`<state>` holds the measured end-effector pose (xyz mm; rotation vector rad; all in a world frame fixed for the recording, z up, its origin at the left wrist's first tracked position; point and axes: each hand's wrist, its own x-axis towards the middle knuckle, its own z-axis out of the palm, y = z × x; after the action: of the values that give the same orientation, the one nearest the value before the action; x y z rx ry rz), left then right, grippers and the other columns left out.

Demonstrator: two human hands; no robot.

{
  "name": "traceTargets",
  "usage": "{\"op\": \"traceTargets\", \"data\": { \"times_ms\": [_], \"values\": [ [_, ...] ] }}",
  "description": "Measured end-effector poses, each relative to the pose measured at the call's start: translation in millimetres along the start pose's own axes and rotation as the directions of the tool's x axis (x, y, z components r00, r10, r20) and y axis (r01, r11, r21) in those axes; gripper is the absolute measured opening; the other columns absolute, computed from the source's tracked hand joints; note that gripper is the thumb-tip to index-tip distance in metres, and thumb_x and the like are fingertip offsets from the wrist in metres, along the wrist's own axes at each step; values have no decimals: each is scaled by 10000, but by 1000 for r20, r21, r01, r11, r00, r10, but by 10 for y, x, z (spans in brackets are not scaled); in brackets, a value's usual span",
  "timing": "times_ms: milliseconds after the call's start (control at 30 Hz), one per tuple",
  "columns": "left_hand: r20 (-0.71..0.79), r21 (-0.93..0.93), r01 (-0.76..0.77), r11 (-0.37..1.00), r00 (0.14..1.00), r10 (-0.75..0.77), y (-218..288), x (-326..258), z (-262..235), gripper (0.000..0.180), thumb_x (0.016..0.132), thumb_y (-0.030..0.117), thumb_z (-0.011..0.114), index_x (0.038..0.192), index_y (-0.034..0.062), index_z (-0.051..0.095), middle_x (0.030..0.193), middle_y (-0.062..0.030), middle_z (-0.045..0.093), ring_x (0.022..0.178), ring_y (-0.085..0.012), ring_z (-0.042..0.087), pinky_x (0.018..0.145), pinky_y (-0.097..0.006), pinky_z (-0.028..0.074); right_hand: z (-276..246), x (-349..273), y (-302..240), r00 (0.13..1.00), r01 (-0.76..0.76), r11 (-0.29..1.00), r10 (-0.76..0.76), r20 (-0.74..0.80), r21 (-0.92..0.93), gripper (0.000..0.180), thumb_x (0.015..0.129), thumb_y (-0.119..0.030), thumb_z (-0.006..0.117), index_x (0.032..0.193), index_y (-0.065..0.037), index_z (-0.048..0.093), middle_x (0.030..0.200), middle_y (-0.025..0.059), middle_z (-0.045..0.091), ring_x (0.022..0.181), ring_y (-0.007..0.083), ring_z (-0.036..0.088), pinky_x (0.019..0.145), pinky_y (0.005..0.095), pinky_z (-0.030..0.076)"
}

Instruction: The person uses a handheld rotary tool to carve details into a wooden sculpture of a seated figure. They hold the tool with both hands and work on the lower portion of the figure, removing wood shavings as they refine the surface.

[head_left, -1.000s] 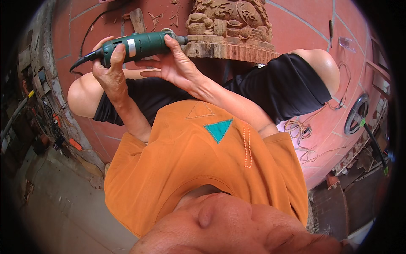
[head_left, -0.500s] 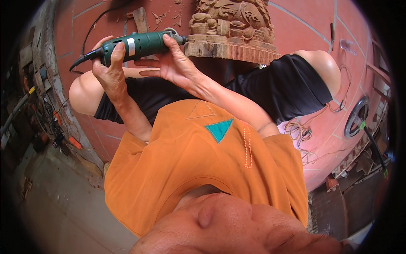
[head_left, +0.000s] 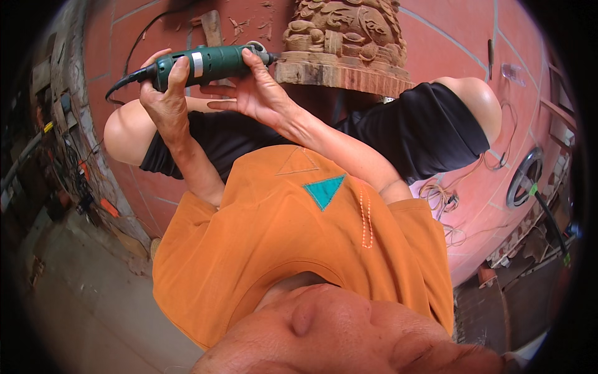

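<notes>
A green electric die grinder lies level across both my hands, its narrow dark nose pointing right. My left hand is closed around its rear end near the black cord, thumb on the near side. At the front, my right hand grips the body with the thumb on top, while its other fingers stretch out underneath. The nose reaches the left side of a carved wooden piece with a thick flat base; whether the tip touches the wood I cannot tell.
Wood shavings and a flat wooden piece lie on the red tiles beyond the grinder. To the right are a thin dark tool, a clear plastic item, a coiled cord and a dark ring-shaped object.
The grinder's rear end and my left hand have shifted very slightly up and to the right. Both hands keep the same hold.
</notes>
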<state>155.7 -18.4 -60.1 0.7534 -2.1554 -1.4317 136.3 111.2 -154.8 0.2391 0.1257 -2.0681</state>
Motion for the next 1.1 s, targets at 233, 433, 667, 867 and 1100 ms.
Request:
{"op": "traceTargets", "data": {
  "times_ms": [233,433,667,867,1100],
  "values": [
    [-20,41,0,999,1000,1,-75,-1,9,385,772,227,780,1051,16,619,891,-35,582,798,-116,554,755,-236,471,-71,91,25,999,-20,998,22,-47,54,718,845,-569,618,1315,-67,413,1217,150,570,1129,387,567,936,540,490],
    [-28,73,-4,997,1000,6,-63,-22,13,404,767,249,787,1054,20,618,889,-41,594,801,-120,560,764,-241,472,-104,99,20,999,-32,998,34,-38,54,694,853,-552,616,1310,-68,421,1228,150,569,1118,370,574,951,536,482],
    [-30,61,6,998,1000,-4,-36,-27,14,396,769,244,785,1052,22,619,884,-40,601,799,-112,562,762,-239,470,-37,66,-3,999,-18,1000,19,-42,19,723,856,-586,584,1323,-61,412,1224,176,562,1121,374,572,931,528,495],
    [-29,79,-4,997,1000,6,-46,-15,15,376,773,228,779,1045,21,621,887,-37,588,795,-113,557,751,-236,473,0,55,-2,998,-12,1000,12,-59,2,746,854,-615,565,1332,-61,414,1220,191,561,1128,372,569,911,517,506],
    [-37,67,-25,997,999,27,-26,-30,34,376,764,211,787,1039,14,622,885,-33,577,794,-116,556,746,-235,476,14,48,1,996,-5,1000,5,-84,11,735,861,-625,550,1319,-63,433,1195,195,576,1102,357,591,870,499,529]
  ]
}}
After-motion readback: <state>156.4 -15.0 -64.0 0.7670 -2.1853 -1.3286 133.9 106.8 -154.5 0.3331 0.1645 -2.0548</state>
